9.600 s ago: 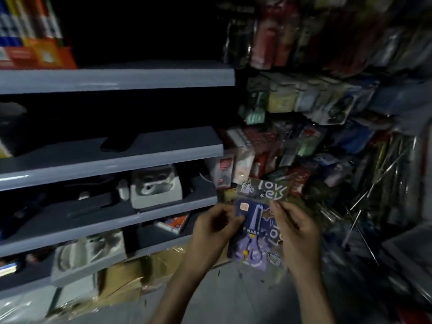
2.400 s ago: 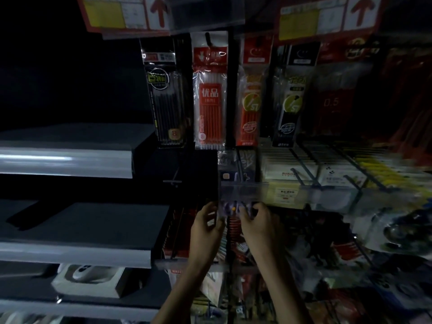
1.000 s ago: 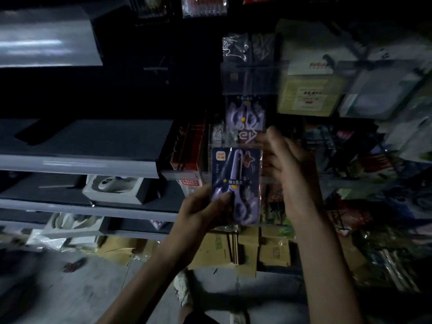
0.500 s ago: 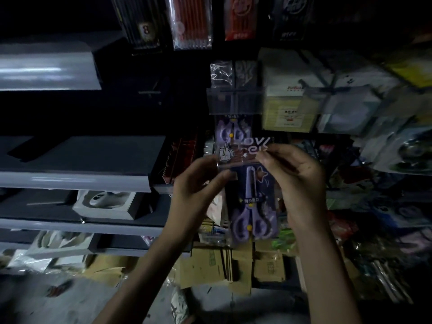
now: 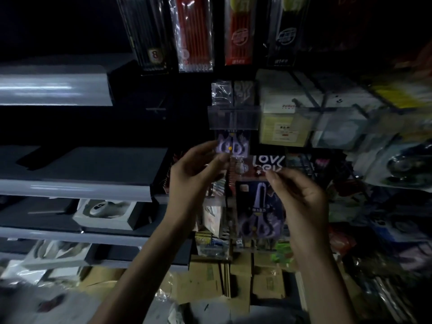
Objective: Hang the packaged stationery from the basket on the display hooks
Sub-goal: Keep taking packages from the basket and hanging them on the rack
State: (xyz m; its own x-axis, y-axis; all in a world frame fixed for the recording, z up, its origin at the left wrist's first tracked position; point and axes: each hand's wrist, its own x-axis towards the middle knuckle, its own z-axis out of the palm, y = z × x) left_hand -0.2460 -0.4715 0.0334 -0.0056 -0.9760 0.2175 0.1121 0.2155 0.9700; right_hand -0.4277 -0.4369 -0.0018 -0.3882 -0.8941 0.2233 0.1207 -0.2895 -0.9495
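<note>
Grey shelves [image 5: 77, 185] are ranged in tiers on the left, their front edges caught by a dim light, while the space above them is lost in darkness; lower down, cardboard boxes [image 5: 205, 277] are stacked on a grey floor [image 5: 77, 307], seen at the near left

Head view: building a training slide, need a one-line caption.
Left hand and right hand hold a purple scissors pack below the hung pack.
</note>
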